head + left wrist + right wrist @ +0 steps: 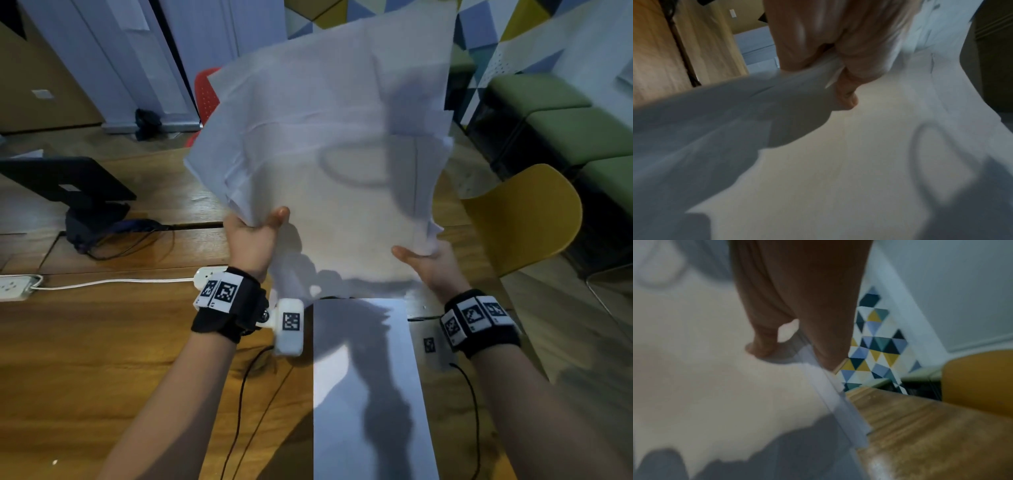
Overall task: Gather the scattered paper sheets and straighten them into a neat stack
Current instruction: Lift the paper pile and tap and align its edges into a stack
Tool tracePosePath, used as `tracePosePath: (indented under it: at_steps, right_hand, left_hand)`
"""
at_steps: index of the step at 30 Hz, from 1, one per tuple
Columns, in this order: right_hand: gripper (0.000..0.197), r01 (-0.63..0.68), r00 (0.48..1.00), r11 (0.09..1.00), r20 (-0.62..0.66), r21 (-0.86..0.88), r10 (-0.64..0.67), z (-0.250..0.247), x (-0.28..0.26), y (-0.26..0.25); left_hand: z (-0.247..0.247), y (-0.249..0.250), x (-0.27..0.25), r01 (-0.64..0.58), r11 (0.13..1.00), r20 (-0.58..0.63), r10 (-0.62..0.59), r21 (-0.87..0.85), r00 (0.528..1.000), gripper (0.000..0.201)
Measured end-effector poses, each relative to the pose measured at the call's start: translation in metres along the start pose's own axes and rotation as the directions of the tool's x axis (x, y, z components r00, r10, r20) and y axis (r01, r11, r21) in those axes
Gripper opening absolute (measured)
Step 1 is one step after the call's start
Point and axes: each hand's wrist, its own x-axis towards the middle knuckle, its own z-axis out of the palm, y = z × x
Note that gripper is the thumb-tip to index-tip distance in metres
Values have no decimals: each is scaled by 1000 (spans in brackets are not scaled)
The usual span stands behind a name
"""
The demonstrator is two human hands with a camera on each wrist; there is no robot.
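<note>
A loose bundle of several white paper sheets (329, 147) is held upright above the wooden table (102, 359), its edges fanned and uneven. My left hand (255, 233) grips the bundle's lower left corner, thumb on the near face. My right hand (428, 260) grips the lower right edge, thumb in front and fingers hidden behind. In the left wrist view the left hand (838, 68) pinches the creased paper sheets (838, 154). In the right wrist view the right hand (797, 321) clamps the paper sheets (715, 369) at their stepped edge. One more white sheet (366, 394) lies flat on the table below.
A black monitor stand (68, 181) and cables sit at the left, with a white power strip (15, 286). A yellow chair (527, 216) stands at the right, green seats (548, 113) behind it, a red chair (205, 92) beyond the table.
</note>
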Motion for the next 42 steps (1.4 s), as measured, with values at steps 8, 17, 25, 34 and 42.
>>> tracePosePath:
  at_steps: [8, 17, 25, 34, 42]
  right_hand:
    - [23, 251, 963, 956, -138, 151, -231, 14, 0, -37]
    - [33, 61, 994, 995, -85, -82, -68, 30, 5, 4]
    - [34, 295, 952, 950, -114, 105, -284, 9, -11, -28]
    - [24, 59, 997, 998, -52, 7, -58, 2, 13, -7]
    - [41, -3, 995, 997, 99, 83, -5, -19, 16, -1]
  left_hand:
    - [3, -13, 11, 177, 984, 254, -180, 33, 950, 67]
    - [10, -90, -11, 418, 898, -89, -409, 139, 908, 58]
    - [4, -43, -14, 207, 975, 186, -218, 75, 958, 51]
    - [15, -40, 11, 305, 945, 166, -322, 119, 932, 66]
    - [5, -31, 25, 264, 950, 203, -295, 165, 934, 60]
